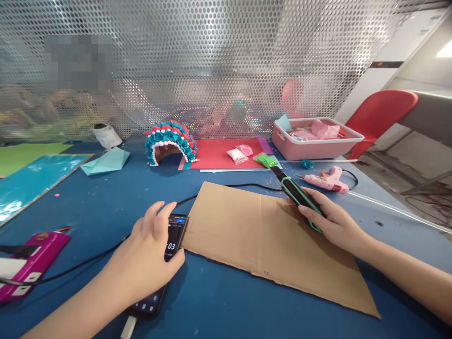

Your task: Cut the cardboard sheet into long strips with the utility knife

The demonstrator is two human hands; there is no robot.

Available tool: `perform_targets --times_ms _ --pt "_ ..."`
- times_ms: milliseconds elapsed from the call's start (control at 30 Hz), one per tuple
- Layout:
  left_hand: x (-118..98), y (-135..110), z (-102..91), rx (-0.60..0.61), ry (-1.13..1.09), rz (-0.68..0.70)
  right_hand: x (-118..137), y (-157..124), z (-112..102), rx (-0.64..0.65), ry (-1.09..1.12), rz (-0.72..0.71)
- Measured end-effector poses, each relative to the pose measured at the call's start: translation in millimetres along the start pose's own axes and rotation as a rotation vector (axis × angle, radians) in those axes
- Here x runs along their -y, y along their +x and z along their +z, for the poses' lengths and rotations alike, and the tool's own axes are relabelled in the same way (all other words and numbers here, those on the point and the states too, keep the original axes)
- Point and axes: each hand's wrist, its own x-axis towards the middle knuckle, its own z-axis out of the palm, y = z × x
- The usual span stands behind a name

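My left hand point(150, 249) lies over a black smartphone point(178, 230) with its fingers apart, hiding the middle of the screen. Lit digits show on the phone, and a white plug sits at its lower end. A flat piece of brown cardboard point(261, 235) with a crease down its middle lies to the right, its left edge close to my left thumb. My right hand point(328, 216) is closed around a black and green utility knife point(298, 195), held above the cardboard's upper right part. The knife's front end points away from me, up and to the left.
Behind the cardboard stand a blue, red and white decorated arch point(171, 143), bead packets point(237, 156) on red paper point(212, 153) and a pink basket point(314, 148). A pink glue gun point(328, 180) lies right. A magenta power bank point(33, 263) with a black cable is left.
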Motion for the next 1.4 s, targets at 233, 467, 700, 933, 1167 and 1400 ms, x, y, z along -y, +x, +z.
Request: perform_targets --times_ms 233,467,700,933,1167,1400 --pt "-4.4 18.8 -3.4 0.095 0.011 -0.074 1.5 0.0 -0.3 -0.020 0.028 -0.003" --pt "-8.6 27.9 -8.1 0.151 0.076 -0.066 5.5 -0.2 -2.3 0.025 -0.025 -0.015" --pt "-5.6 28.0 -10.7 0.175 0.052 -0.084 0.7 -0.4 -2.0 0.019 -0.018 -0.041" --pt "3.4 31.4 -11.9 0.109 -0.042 -0.120 0.2 -0.8 -4.2 0.007 -0.059 -0.076" --pt "21.8 28.8 0.7 0.002 -0.015 -0.080 -3.8 -5.9 -7.1 0.047 -0.052 -0.061" --pt "-23.5 -1.2 -21.8 -0.129 -0.057 0.190 1.8 -8.9 -9.9 -0.047 -0.021 -0.036"
